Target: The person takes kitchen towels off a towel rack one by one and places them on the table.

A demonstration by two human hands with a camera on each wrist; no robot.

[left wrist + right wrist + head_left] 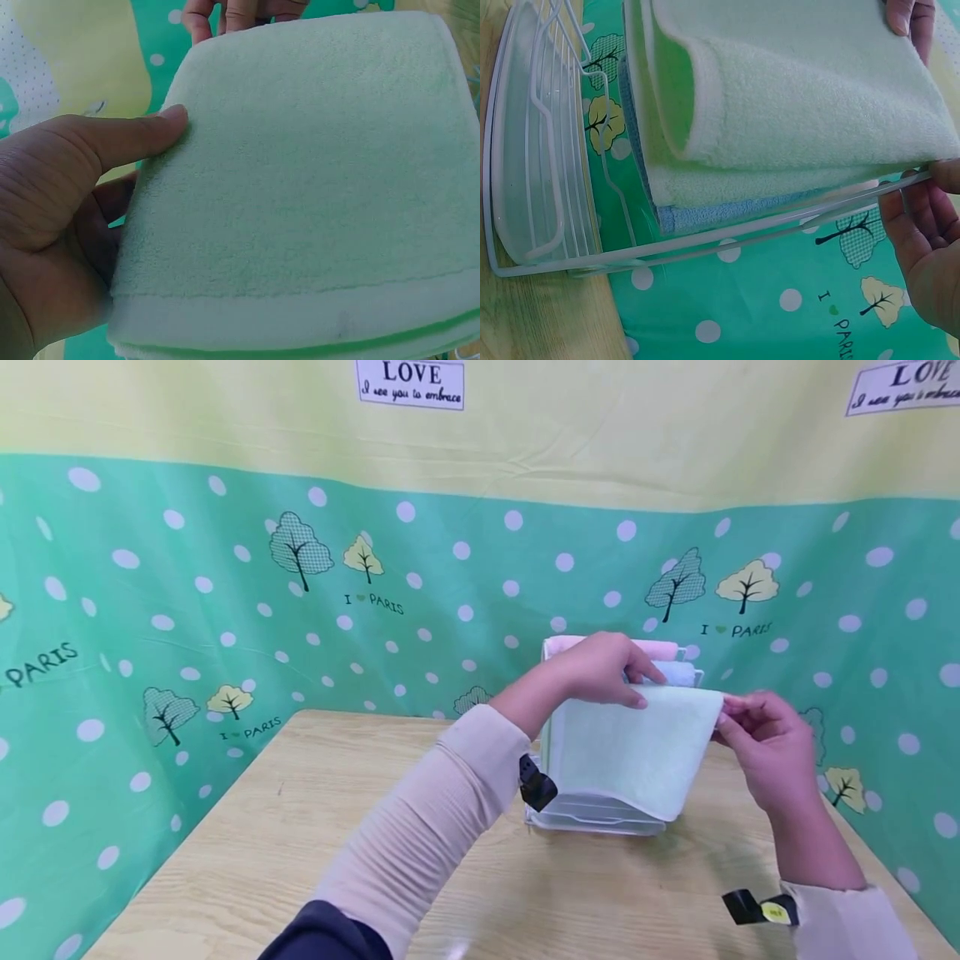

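Observation:
A pale green towel hangs folded over the front bar of a white wire rack. My left hand pinches its top edge, the thumb on the front face and the fingers behind, as the left wrist view shows. At the towel's upper right corner, my right hand pinches the cloth close to the end of the bar, thumb above and fingers below. Seen from the right wrist, the front layer flares away from the layer behind it. A blue towel hangs just behind the green one.
Farthest back on the rack is a pink towel. The rack's base holds a pale tray and stands on a wooden table. A green and yellow printed curtain hangs close behind the table.

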